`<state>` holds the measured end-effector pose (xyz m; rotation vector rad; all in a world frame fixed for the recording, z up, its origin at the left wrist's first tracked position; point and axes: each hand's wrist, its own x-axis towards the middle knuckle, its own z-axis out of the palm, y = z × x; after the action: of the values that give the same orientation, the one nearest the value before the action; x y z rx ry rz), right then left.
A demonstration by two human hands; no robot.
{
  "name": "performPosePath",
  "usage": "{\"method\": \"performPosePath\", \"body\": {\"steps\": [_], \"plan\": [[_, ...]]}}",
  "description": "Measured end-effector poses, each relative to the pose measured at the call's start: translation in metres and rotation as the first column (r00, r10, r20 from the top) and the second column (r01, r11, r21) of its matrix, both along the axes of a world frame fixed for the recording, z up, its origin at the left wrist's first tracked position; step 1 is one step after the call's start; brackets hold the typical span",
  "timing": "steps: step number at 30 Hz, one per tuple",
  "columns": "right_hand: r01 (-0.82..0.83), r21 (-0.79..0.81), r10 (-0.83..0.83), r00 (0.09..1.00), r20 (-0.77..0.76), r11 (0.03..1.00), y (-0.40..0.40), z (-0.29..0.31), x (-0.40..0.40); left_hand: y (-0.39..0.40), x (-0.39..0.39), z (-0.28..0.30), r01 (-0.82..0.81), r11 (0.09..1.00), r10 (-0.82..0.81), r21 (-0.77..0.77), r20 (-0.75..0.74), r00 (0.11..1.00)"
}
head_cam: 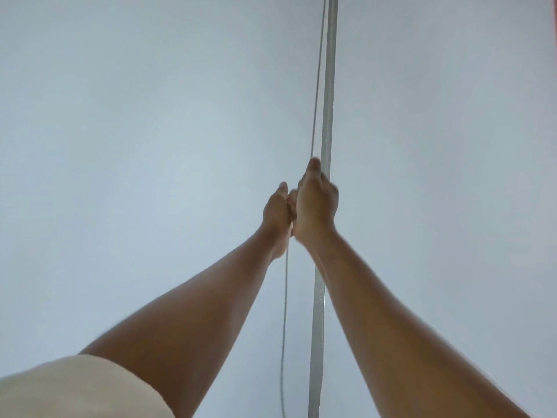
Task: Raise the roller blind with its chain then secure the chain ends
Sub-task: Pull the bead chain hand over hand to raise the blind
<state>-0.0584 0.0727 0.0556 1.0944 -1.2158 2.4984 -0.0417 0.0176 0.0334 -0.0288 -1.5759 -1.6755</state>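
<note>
A thin grey bead chain [317,86] runs top to bottom just right of centre, in front of the pale roller blind [135,131] that fills the view. My right hand [316,203] is closed around the chain, thumb pointing up. My left hand [275,212] sits just below and left of it, pressed against it and also closed on the chain. Below my hands one strand [284,312] hangs loose toward the bottom edge. A pale flat strip [328,86] stands vertical just right of the chain, behind my right hand.
The pale strip continues downward [318,327] between my forearms. A cream sleeve [75,390] covers my left upper arm at the bottom left. A thin red edge [554,31] shows at the top right corner.
</note>
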Motion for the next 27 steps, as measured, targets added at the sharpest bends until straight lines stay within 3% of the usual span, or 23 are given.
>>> {"method": "performPosePath", "body": {"steps": [5,9,16,23,27], "plan": [[-0.142,0.035,0.139,0.987,0.079,0.989,-0.005,-0.082,-0.016,-0.002,0.005,0.021,0.008,0.997,-0.002,-0.079,0.076,0.997],[-0.198,0.078,0.188,0.975,0.116,0.977,-0.008,-0.112,-0.017,0.023,0.006,0.046,0.003,0.999,-0.001,-0.055,0.031,1.000],[-0.246,0.146,0.238,0.969,0.074,0.958,0.000,-0.110,-0.021,0.041,-0.007,0.063,-0.245,0.957,0.257,0.153,-0.061,0.965],[-0.259,0.314,0.230,0.965,0.126,0.914,0.006,-0.089,-0.047,0.042,-0.001,0.051,-0.291,0.956,0.292,0.049,-0.278,0.915],[-0.282,0.253,0.243,0.954,0.174,0.926,0.014,-0.055,-0.053,0.038,-0.005,0.017,-0.346,0.938,0.327,-0.024,-0.269,0.906]]}}
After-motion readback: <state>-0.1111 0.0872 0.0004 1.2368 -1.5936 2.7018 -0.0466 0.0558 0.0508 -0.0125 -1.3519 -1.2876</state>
